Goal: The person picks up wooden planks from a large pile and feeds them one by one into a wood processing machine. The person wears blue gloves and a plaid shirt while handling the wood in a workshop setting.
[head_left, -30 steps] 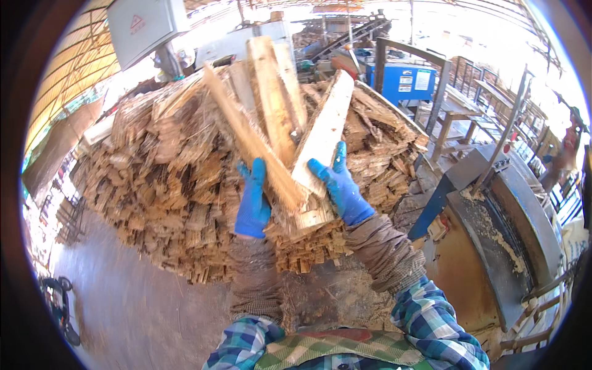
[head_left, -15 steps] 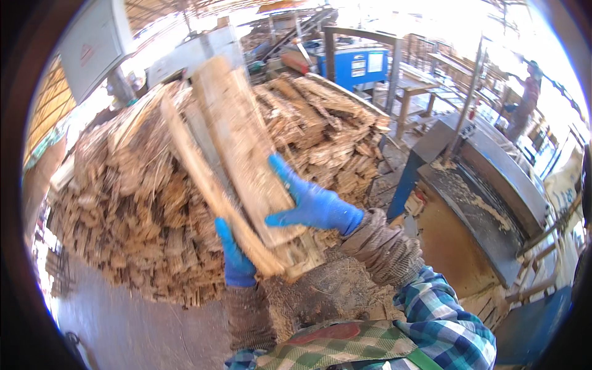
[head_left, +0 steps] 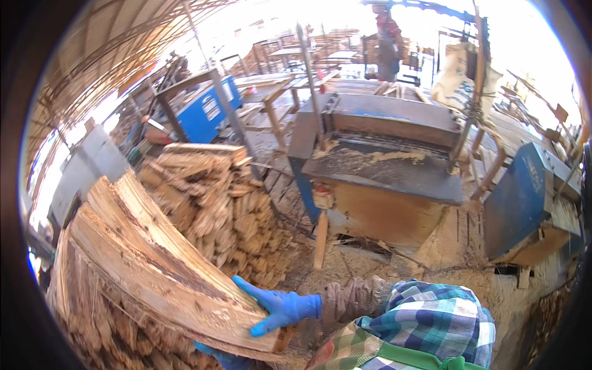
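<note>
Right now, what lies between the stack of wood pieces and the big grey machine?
In the head view, between the stack of wood pieces and the grey machine, a loose wooden slat stands on sawdust-covered ground.

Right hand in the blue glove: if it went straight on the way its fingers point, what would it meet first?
The right hand points left and already lies flat on the rough split wood slabs, so it would meet them at once.

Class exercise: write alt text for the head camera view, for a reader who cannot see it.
Two blue-gloved hands, right hand on top and left hand underneath, grip a bundle of rough wooden slabs beside a tall woodpile. A sawdust-covered machine stands ahead.
</note>
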`<action>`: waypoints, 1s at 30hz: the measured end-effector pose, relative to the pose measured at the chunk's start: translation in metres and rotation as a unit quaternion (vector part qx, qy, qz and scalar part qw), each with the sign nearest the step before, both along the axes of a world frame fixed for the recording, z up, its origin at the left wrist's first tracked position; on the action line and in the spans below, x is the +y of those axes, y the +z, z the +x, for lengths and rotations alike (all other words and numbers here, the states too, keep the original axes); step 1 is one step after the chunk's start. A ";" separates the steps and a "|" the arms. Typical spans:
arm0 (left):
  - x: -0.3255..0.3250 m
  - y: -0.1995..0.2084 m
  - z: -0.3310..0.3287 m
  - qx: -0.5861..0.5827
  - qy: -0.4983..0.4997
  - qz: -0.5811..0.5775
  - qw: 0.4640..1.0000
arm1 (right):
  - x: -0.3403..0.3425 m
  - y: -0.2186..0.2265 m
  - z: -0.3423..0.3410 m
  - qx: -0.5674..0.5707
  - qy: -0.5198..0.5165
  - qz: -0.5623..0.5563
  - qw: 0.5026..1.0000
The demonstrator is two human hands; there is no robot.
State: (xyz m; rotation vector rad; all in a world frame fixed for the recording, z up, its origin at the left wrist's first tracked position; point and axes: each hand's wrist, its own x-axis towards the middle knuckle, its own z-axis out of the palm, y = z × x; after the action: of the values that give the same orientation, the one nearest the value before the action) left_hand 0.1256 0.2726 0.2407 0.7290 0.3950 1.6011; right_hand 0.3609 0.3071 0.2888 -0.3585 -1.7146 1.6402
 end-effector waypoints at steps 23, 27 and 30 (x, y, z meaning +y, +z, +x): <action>0.230 -0.006 0.392 0.314 -0.391 -0.024 0.865 | 0.051 -0.172 0.258 0.407 -0.419 -0.415 0.697; 0.287 -0.066 0.383 0.137 -0.486 -0.185 0.843 | 0.056 -0.173 0.230 0.442 -0.465 -0.405 0.651; 0.303 -0.113 0.410 0.038 -0.550 -0.234 0.801 | 0.058 -0.177 0.208 0.449 -0.464 -0.420 0.639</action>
State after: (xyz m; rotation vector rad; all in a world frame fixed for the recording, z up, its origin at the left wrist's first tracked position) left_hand 0.5355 0.5757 0.1275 0.4677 0.3060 0.3344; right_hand 0.5688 0.3652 0.1117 -0.5733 0.1504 1.2608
